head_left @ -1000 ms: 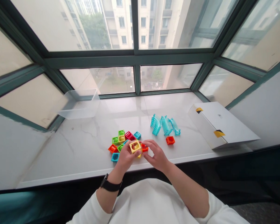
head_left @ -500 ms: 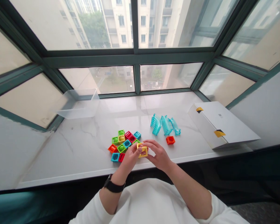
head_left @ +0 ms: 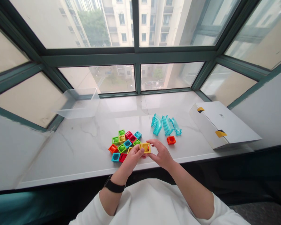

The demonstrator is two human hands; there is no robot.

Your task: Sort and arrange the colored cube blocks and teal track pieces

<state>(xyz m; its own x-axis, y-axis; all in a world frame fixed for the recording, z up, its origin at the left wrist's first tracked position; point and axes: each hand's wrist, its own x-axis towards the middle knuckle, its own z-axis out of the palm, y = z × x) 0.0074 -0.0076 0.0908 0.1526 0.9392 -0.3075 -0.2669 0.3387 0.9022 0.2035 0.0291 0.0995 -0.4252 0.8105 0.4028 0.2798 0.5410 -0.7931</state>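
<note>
Both my hands hold a yellow hollow cube block just above the marble sill's front edge. My left hand, with a black watch on the wrist, pinches its left side. My right hand grips its right side with curled fingers. Directly left of the hands lies a cluster of several coloured cube blocks in green, red, blue, orange and yellow. A lone orange cube block sits just right of my right hand.
Several turquoise curved track pieces lie behind the orange block. A white cardboard box rests at the right end of the sill. A clear plastic tub stands at the back left by the window frame.
The yellow block has moved right and slightly down, from over the cluster into both hands. My right hand has closed on it, and more of the cluster now shows.
</note>
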